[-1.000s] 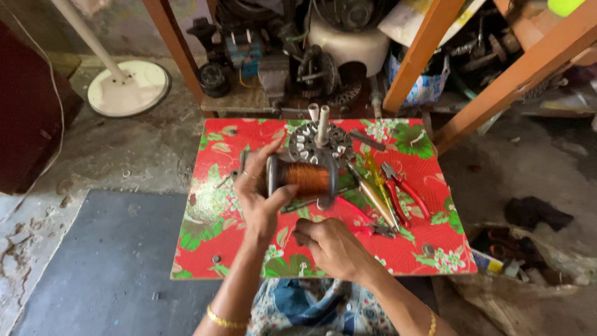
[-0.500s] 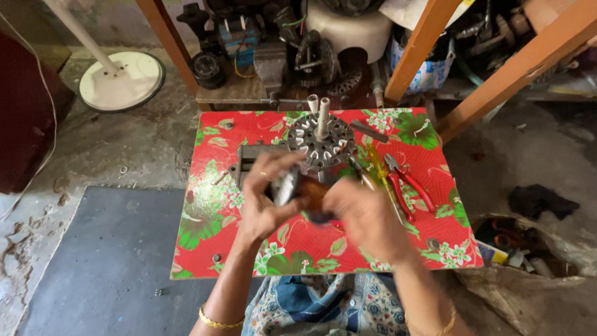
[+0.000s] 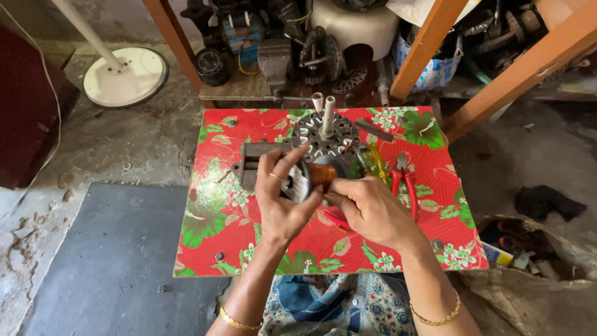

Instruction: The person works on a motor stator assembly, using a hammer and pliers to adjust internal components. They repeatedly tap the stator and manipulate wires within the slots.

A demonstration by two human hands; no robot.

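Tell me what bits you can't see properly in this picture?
- Head view: the copper coil is mostly hidden by the left hand and right hand.
- The red pliers tips are too small to make out.
- The shelf clutter is cut off by the top edge.

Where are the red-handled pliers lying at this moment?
In the head view, the red-handled pliers lie on the floral table, on its right part, just beyond the right hand.
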